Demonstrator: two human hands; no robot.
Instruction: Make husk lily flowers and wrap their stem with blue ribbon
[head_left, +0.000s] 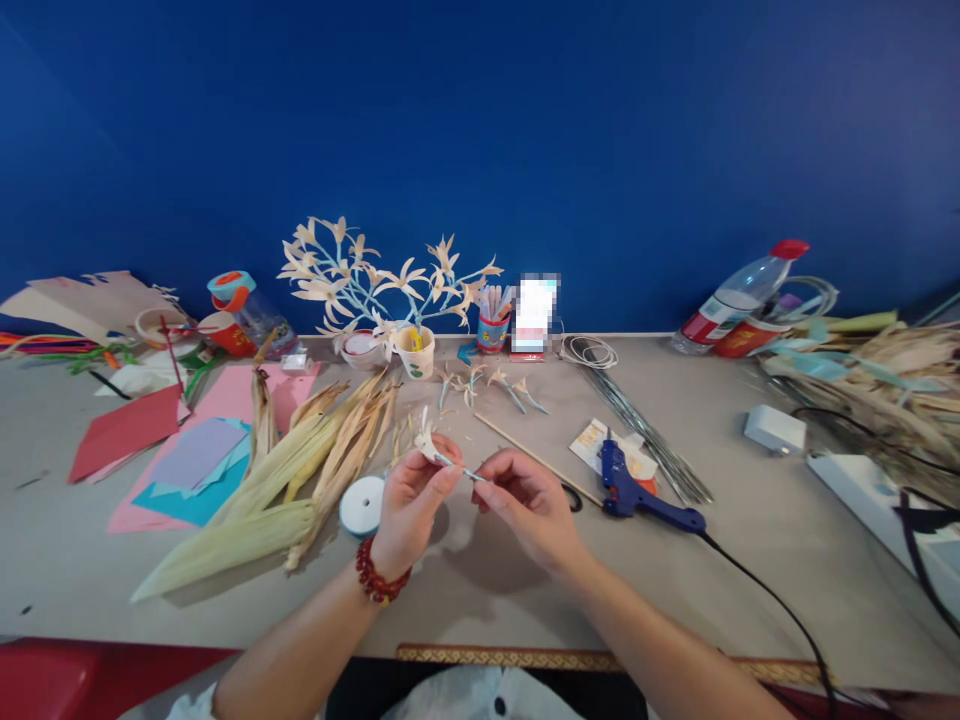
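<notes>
My left hand (420, 495) pinches the stem of a small corn-husk flower (427, 440), whose pale petals point up beyond the fingers. At the stem's other end, my right hand (529, 500) closes thumb and fingers on the thin light-blue-wrapped stem (466, 472). Just left of my left wrist lies a white tape roll (363, 506). Several finished-looking husk flowers (517, 390) rest on the table beyond my hands. Behind them, a white cup (415, 352) holds branches of husk flowers (401, 280) on light-blue stems.
Right of my hands lie a blue glue gun (630, 490), a wooden stick (525, 445) and a wire bundle (652, 435). Corn husks (262, 525) and coloured paper (124, 435) cover the left. A bottle (739, 295), white adapter (775, 429) and power strip (862, 500) sit far right.
</notes>
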